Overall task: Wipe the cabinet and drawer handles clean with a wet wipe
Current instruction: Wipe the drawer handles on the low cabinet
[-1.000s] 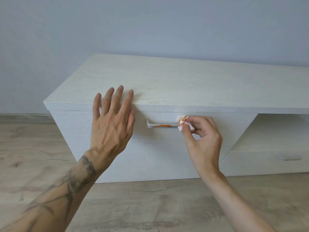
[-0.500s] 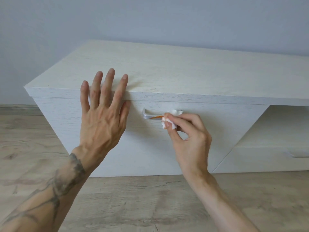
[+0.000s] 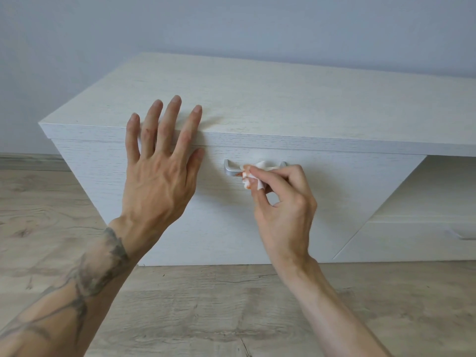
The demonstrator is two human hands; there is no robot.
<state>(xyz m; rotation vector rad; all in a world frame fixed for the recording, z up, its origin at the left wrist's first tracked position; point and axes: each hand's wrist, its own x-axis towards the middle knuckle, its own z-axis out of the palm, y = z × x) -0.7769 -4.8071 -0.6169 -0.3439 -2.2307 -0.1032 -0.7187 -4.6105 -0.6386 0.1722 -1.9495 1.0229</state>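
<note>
A low white cabinet point(image 3: 283, 99) stands against the wall. On its door front is a silver bar handle point(image 3: 230, 169). My right hand point(image 3: 283, 202) pinches a crumpled white wet wipe point(image 3: 253, 176), stained orange, and presses it against the left part of the handle. A small orange smear shows on the handle just left of the wipe. The right end of the handle pokes out above my fingers. My left hand point(image 3: 159, 176) lies flat with fingers spread against the cabinet's top edge and door, left of the handle.
To the right, an open shelf sits above a drawer with a second handle point(image 3: 463, 237), cut off by the frame edge. Wood-look flooring point(image 3: 206, 305) lies in front. A pale blue-grey wall rises behind.
My right hand has slid the wipe leftward along the handle, from its right end to its left part. The orange smear has shrunk. My left hand stays flat on the cabinet edge.
</note>
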